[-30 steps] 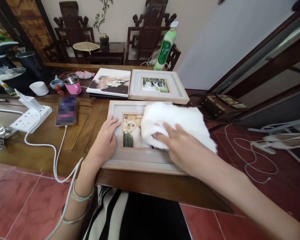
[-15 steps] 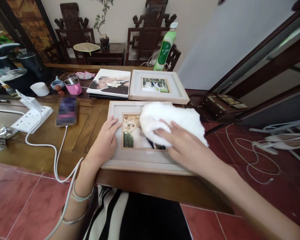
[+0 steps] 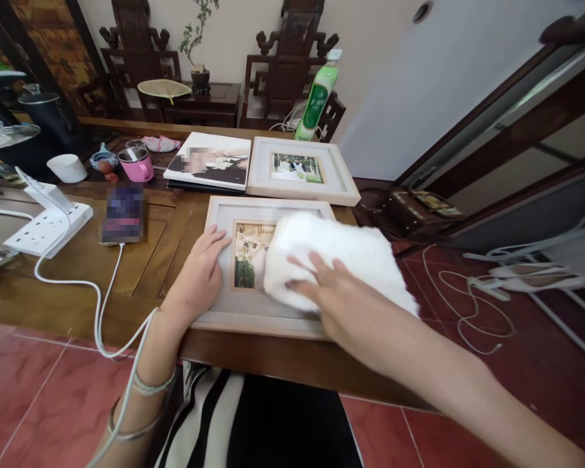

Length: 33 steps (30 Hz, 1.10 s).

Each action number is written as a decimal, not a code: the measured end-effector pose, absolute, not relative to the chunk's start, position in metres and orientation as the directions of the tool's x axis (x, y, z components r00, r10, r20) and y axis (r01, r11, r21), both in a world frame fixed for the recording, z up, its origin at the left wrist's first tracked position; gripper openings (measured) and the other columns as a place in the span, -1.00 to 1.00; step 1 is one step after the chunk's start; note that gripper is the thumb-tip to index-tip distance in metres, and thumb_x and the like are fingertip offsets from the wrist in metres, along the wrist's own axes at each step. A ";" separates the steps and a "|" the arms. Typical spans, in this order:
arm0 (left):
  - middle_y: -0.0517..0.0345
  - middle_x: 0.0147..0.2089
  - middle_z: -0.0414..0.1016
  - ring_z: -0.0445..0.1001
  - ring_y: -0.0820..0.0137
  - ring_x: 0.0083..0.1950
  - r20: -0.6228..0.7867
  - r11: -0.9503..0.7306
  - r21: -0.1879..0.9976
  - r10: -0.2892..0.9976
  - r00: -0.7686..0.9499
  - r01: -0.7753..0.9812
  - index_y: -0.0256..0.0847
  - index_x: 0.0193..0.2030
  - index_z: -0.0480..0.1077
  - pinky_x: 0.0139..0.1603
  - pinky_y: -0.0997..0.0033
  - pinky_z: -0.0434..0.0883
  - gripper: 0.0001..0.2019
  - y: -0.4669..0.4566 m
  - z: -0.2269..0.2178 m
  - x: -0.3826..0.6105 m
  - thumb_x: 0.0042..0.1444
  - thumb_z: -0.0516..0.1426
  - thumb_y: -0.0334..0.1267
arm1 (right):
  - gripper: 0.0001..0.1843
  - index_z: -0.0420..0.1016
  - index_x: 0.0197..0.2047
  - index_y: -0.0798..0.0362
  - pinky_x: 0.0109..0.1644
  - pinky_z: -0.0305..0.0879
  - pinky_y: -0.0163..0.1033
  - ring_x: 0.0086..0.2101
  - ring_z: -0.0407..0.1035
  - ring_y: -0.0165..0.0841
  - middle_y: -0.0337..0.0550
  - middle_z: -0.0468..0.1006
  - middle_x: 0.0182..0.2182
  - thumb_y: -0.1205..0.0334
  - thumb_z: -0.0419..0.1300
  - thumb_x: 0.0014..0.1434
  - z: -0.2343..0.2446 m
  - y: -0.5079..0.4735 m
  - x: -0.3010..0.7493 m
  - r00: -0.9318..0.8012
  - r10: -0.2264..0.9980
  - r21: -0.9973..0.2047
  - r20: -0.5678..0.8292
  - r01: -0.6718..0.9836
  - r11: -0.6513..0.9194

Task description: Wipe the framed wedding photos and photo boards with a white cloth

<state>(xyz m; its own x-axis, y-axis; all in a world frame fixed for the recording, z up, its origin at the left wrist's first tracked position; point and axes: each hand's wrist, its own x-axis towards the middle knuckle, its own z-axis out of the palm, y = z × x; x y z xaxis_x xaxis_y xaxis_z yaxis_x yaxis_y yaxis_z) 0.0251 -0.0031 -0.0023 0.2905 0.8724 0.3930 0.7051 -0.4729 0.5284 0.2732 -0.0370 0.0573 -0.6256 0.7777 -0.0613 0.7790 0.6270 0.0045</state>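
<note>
A light wooden picture frame [image 3: 263, 333] lies flat near the table's front edge, with a small photo behind its wide pale mat. My left hand [image 3: 202, 279] rests on the frame's left side, fingers stretched out over the border. A thick, fluffy white cloth [image 3: 341, 247] covers the right part of the frame and hangs past its right edge. My right hand [image 3: 331, 289] presses the cloth down onto the frame, its fingers partly bent into the folds and slightly blurred. Much of the photo is hidden under cloth and hand.
Behind lie a second frame [image 3: 338, 172] and a white photo album [image 3: 180, 174]. A green bottle [image 3: 316, 97] stands beyond them. To the left are a phone [image 3: 123, 214] on its cable, a power strip [image 3: 53, 227], a pink mug [image 3: 135, 166] and a white cup [image 3: 67, 169].
My right hand has slid the white cloth slightly toward me and down over the frame, covering the photo's lower right part. My left hand stays on the frame's left side. The view has shifted slightly.
</note>
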 end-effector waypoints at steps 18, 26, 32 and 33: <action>-0.23 0.33 0.26 0.06 0.14 0.45 0.349 -0.477 0.484 0.874 0.338 0.734 -0.38 0.22 0.32 0.42 -0.07 0.11 -0.52 -0.003 -0.001 0.025 0.18 -0.11 -0.54 | -0.34 0.34 0.21 0.27 0.32 0.04 0.27 0.33 -0.06 0.08 0.26 0.16 0.33 0.64 -0.01 0.01 0.034 0.047 0.272 -0.576 0.796 -0.032 0.184 0.806 0.591; -0.21 0.32 0.29 0.08 0.15 0.45 0.372 -0.481 0.514 0.871 0.320 0.710 -0.32 0.21 0.32 0.41 -0.12 0.11 -0.53 -0.001 -0.004 0.025 0.20 -0.10 -0.53 | -0.26 0.43 0.19 0.09 0.29 0.02 0.37 0.34 -0.12 0.12 0.06 0.18 0.34 0.69 -0.05 -0.04 0.045 0.011 0.255 -0.651 0.759 -0.071 0.007 0.757 0.650; -0.23 0.34 0.26 0.08 0.16 0.45 0.364 -0.451 0.505 0.885 0.292 0.736 -0.37 0.29 0.22 0.42 -0.05 0.11 -0.50 -0.003 -0.001 0.027 0.21 -0.12 -0.52 | -0.33 0.56 0.03 -0.12 0.18 0.16 0.44 0.27 0.02 0.26 -0.09 0.18 0.34 0.56 0.16 -0.14 0.059 -0.073 0.267 -0.787 0.591 -0.271 -0.177 0.617 0.739; -0.23 0.33 0.27 0.09 0.16 0.44 0.364 -0.453 0.501 0.883 0.295 0.737 -0.39 0.28 0.24 0.43 -0.04 0.11 -0.50 -0.003 -0.001 0.028 0.21 -0.13 -0.52 | -0.34 0.57 0.02 -0.14 0.20 0.15 0.42 0.27 0.03 0.24 -0.12 0.17 0.35 0.55 0.17 -0.15 0.062 -0.080 0.267 -0.811 0.554 -0.306 -0.191 0.585 0.751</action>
<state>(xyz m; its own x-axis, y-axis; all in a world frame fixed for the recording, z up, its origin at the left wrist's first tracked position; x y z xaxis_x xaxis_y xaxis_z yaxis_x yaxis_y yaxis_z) 0.0277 -0.0027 -0.0011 0.2946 0.8834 0.3644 0.7374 -0.4527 0.5013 0.2670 -0.0804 0.0622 -0.8106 0.5536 -0.1909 0.5850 0.7511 -0.3059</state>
